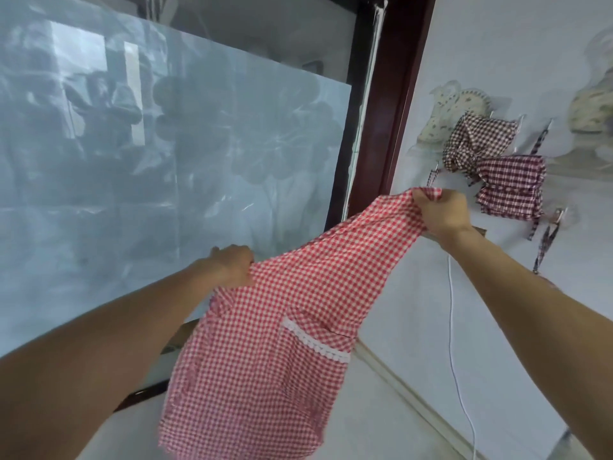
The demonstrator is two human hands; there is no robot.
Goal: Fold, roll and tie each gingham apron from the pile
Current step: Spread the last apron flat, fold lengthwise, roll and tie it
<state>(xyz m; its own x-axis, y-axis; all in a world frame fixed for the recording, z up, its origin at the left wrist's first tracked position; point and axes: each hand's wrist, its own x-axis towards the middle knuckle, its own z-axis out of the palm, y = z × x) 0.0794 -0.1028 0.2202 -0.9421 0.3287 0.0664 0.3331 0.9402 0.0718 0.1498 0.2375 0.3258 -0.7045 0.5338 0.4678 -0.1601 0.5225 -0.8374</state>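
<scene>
A red-and-white gingham apron (265, 343) hangs in the air in front of me, with a lace-trimmed pocket on its right side. My left hand (232, 263) grips its upper left edge. My right hand (442, 210) grips the upper right corner, held higher and farther out. The cloth sags between the two hands and drapes down toward the floor. Two other gingham aprons hang on wall hooks at the right: a brown-checked apron (474, 141) and a dark red-checked apron (510, 187) just below it.
A large glass pane (149, 144) in a dark red frame (394, 104) fills the left. A white wall with hooks and patterned cloth items (454, 111) is at the right. A white cable (452, 327) runs down the wall to the pale floor.
</scene>
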